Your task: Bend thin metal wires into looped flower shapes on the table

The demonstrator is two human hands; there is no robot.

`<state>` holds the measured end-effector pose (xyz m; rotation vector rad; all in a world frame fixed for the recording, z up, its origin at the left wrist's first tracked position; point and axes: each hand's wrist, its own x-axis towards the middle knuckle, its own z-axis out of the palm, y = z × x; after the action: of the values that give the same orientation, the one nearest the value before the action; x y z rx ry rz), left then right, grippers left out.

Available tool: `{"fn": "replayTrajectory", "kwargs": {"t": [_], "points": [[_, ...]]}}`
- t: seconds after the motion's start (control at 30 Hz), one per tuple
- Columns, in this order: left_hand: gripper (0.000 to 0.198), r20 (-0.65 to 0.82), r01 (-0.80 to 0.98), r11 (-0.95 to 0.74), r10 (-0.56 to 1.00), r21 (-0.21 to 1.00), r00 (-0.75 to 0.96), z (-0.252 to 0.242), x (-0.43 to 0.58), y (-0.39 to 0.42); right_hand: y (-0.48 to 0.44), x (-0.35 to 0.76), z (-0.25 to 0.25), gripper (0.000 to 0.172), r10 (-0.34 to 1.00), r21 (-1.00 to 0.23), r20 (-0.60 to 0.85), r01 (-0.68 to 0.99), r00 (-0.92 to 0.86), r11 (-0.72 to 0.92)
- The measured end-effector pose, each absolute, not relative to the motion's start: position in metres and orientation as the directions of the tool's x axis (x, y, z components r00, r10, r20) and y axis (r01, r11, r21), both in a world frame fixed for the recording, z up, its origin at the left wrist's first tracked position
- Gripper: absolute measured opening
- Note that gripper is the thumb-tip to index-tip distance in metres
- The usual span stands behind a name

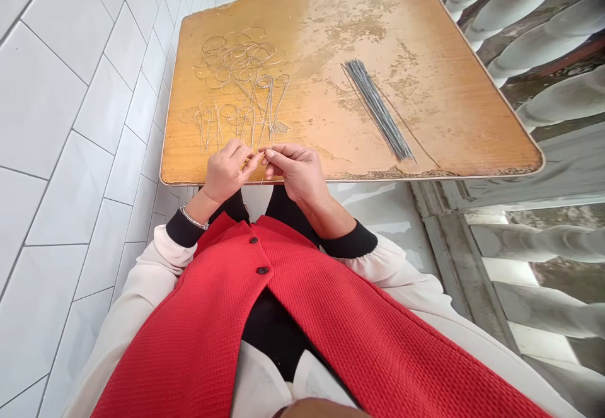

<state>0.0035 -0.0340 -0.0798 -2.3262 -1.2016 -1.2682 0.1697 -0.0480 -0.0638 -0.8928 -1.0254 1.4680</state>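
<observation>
While the left hand (227, 171) and right hand (293, 172) pinched a thin wire (261, 178) between their fingertips, both sat close together, steady and low over the worktop's (472, 121) near edge.

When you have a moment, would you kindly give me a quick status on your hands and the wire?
Left hand and right hand pinching thin wire at fingertips. Looped wire pieces lie ahead. Nothing blocking the hands.

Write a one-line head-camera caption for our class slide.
Left hand and right hand pinch a thin pale wire over a worn orange-brown wooden tabletop, beside looped pale wires and grey metal rods.
</observation>
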Motion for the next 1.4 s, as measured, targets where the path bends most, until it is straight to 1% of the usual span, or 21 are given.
{"fn": "replayTrajectory", "kwargs": {"t": [0.13, 0.23, 0.3, 0.37, 0.43, 0.53, 0.63, 0.7, 0.8, 0.87, 0.93, 1.03, 1.13, 1.23, 1.4], "points": [[0.039, 0.833, 0.758, -0.637, 0.49, 0.141, 0.257, -0.08, 0.008, -0.035, -0.048, 0.17, -0.065, 0.024, 0.99, -0.933, 0.001, -0.357, -0.138, -0.048], [0.041, 0.813, 0.75, -0.631, 0.533, 0.199, 0.233, -0.082, 0.009, -0.037, -0.049, 0.17, -0.065, 0.028, 0.989, -0.923, -0.003, -0.38, -0.149, -0.06], [0.038, 0.756, 0.734, -0.613, 0.618, 0.291, 0.216, -0.084, 0.008, -0.039, -0.049, 0.17, -0.065, 0.03, 0.988, -0.922, -0.006, -0.382, -0.154, -0.065], [0.036, 0.675, 0.699, -0.583, 0.712, 0.415, 0.194, -0.086, 0.006, -0.042, -0.048, 0.172, -0.065, 0.031, 0.988, -0.93, -0.015, -0.36, -0.153, -0.07], [0.044, 0.596, 0.653, -0.536, 0.787, 0.535, 0.157, -0.085, 0.001, -0.045, -0.047, 0.175, -0.064, 0.031, 0.989, -0.937, -0.023, -0.342, -0.147, -0.072], [0.056, 0.517, 0.595, -0.452, 0.853, 0.664, 0.071, -0.079, -0.009, -0.047, -0.045, 0.179, -0.061, 0.029, 0.987, -0.937, -0.034, -0.338, -0.156, -0.086], [0.054, 0.438, 0.504, -0.372, 0.899, 0.78, -0.014, -0.069, -0.017, -0.042, -0.044, 0.182, -0.058, 0.024, 0.982, -0.937, -0.06, -0.328, -0.177, -0.117], [0.052, 0.359, 0.403, -0.325, 0.933, 0.856, -0.012, -0.062, -0.017, -0.036, -0.045, 0.182, -0.056, 0.022, 0.975, -0.936, -0.087, -0.32, -0.204, -0.15], [0.049, 0.219, 0.244, -0.225, 0.974, 0.943, 0.049, -0.053, -0.008, -0.032, -0.045, 0.181, -0.055, 0.023, 0.96, -0.932, -0.108, -0.308, -0.259, -0.188], [0.045, 0.132, 0.178, -0.14, 0.99, 0.974, 0.059, -0.05, -0.001, -0.032, -0.046, 0.18, -0.054, 0.024, 0.96, -0.937, -0.091, -0.305, -0.264, -0.173], [0.039, 0.084, 0.131, -0.09, 0.995, 0.987, 0.046, -0.048, 0.003, -0.035, -0.046, 0.18, -0.053, 0.023, 0.966, -0.945, -0.062, -0.298, -0.25, -0.138], [0.031, 0.066, 0.077, -0.069, 0.997, 0.995, 0.036, -0.048, 0.002, -0.038, -0.045, 0.179, -0.055, 0.022, 0.974, -0.95, -0.023, -0.299, -0.225, -0.091], [0.026, 0.046, 0.021, -0.047, 0.998, 0.999, 0.049, -0.049, 0.0, -0.04, -0.047, 0.178, -0.057, 0.024, 0.978, -0.946, -0.014, -0.314, -0.21, -0.081], [0.025, 0.018, -0.018, -0.018, 0.999, 1.0, 0.038, -0.049, 0.002, -0.041, -0.049, 0.176, -0.06, 0.028, 0.983, -0.951, -0.026, -0.299, -0.182, -0.081], [0.028, 0.003, -0.058, -0.001, 0.999, 0.998, 0.045, -0.055, 0.01, -0.044, -0.052, 0.17, -0.06, 0.023, 0.991, -0.945, -0.011, -0.323, -0.136, -0.054]]}}
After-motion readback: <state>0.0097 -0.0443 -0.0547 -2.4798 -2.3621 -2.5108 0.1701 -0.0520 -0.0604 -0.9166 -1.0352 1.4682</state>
